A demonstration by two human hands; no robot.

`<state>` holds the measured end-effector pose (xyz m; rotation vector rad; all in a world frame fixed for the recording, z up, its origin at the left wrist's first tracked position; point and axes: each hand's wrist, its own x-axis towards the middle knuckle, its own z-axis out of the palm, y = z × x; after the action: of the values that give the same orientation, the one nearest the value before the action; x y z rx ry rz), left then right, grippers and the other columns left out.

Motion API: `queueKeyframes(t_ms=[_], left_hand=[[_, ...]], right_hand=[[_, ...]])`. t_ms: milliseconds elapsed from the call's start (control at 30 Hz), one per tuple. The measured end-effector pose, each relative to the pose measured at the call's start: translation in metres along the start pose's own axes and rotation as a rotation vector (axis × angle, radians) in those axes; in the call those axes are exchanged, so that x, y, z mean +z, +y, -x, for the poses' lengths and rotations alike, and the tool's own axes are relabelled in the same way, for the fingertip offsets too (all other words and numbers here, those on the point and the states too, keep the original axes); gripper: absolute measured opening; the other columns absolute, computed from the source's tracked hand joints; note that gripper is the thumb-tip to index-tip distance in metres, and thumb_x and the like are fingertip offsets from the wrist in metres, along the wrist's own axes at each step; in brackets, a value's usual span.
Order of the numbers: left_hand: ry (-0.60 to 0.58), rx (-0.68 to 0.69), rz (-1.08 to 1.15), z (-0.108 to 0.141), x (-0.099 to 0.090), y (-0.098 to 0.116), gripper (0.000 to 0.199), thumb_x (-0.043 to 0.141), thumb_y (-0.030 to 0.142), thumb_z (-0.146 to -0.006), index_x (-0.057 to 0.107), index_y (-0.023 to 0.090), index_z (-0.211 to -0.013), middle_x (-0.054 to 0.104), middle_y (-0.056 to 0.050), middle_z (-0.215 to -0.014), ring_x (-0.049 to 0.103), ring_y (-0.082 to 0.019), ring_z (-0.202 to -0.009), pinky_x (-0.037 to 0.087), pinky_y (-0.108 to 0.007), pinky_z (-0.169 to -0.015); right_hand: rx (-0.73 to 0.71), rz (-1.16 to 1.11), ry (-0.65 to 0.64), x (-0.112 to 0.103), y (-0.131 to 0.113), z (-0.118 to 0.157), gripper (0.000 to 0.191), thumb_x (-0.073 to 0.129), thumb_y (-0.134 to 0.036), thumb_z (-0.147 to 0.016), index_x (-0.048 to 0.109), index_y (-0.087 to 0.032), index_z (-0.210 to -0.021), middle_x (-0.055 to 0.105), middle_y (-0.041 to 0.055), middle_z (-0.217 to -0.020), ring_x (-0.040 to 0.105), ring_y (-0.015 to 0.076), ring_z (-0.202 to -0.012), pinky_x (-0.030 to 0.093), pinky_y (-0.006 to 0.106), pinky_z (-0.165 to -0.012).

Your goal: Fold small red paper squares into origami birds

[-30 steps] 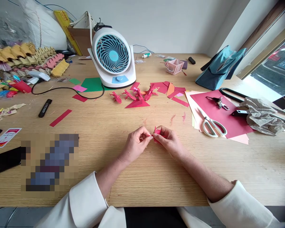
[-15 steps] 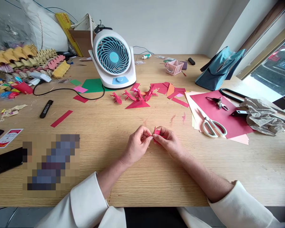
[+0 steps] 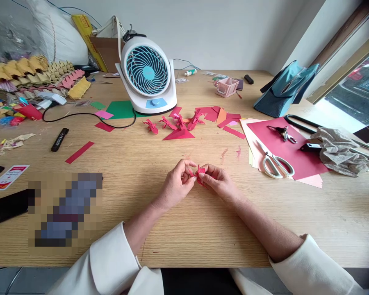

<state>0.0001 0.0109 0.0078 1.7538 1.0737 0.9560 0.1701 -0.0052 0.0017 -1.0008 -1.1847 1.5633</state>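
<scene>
Between my hands is a small piece of folded red paper (image 3: 201, 170), with a thin point sticking up. My right hand (image 3: 219, 182) pinches it between thumb and fingers. My left hand (image 3: 178, 180) has its thumb and fingers curled around the paper's left side, where a bit of red shows between them. The fingers cover much of the paper. Beyond my hands stand several folded red paper figures (image 3: 178, 121), with a red paper triangle (image 3: 178, 135) in front of them.
A white fan (image 3: 148, 73) stands behind the figures. On the right, scissors (image 3: 273, 162) lie on red and pale paper sheets (image 3: 307, 164), near a crumpled cloth (image 3: 341, 151). A black marker (image 3: 60, 139) and a red paper strip (image 3: 80, 152) lie to the left.
My left fingers have lifted and parted slightly at the paper, showing more of its red left side. The right hand keeps its pinch in nearly the same place.
</scene>
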Motion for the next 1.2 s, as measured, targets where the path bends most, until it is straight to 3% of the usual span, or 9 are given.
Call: queueKeyframes(t_ms=[167,400,567,800,1200], left_hand=[[-0.02,-0.073,0.082,-0.003,0.001,-0.002,0.021,0.064,0.021,-0.081,0.059,0.018,-0.1,0.055,0.004,-0.069,0.051,-0.009,-0.057,0.042,-0.021,-0.056],[-0.024,-0.048,-0.014,-0.004,-0.002,-0.002,0.008,0.067,0.019,-0.079,0.066,0.017,-0.087,0.07,-0.002,-0.085,0.06,-0.012,-0.069,0.047,-0.022,-0.064],[-0.062,-0.091,0.011,-0.005,-0.003,-0.006,0.01,0.067,0.023,-0.08,0.065,0.016,-0.088,0.068,-0.001,-0.079,0.057,-0.011,-0.066,0.045,-0.022,-0.061],[-0.131,-0.147,0.284,-0.005,-0.003,-0.011,0.018,0.069,0.027,-0.078,0.06,0.016,-0.09,0.065,-0.003,-0.083,0.061,-0.014,-0.076,0.048,-0.025,-0.071],[-0.164,-0.209,0.189,-0.006,-0.009,-0.003,0.015,0.072,0.025,-0.074,0.064,0.014,-0.08,0.062,0.0,-0.074,0.053,-0.011,-0.066,0.04,-0.022,-0.063]], right_hand=[[-0.039,0.034,0.043,0.0,0.0,0.0,0.035,0.072,-0.05,-0.08,0.055,-0.018,-0.079,0.051,-0.0036,-0.066,0.041,0.0095,-0.059,0.03,0.024,-0.056],[-0.09,0.241,0.124,-0.002,0.007,-0.002,0.034,0.067,-0.05,-0.082,0.056,-0.018,-0.081,0.055,-0.0009,-0.07,0.046,0.0115,-0.062,0.035,0.026,-0.057],[-0.105,0.285,0.142,-0.001,0.01,-0.002,0.03,0.066,-0.047,-0.083,0.056,-0.019,-0.083,0.059,0.0011,-0.077,0.053,0.0138,-0.07,0.041,0.027,-0.064],[-0.151,0.289,0.12,0.002,0.013,-0.003,0.028,0.064,-0.044,-0.085,0.054,-0.019,-0.082,0.057,0.0011,-0.077,0.053,0.0143,-0.07,0.042,0.027,-0.064],[-0.185,0.414,0.115,0.0,0.015,-0.002,0.015,0.061,-0.032,-0.088,0.055,-0.019,-0.084,0.059,0.0015,-0.079,0.055,0.0148,-0.073,0.044,0.028,-0.067]])
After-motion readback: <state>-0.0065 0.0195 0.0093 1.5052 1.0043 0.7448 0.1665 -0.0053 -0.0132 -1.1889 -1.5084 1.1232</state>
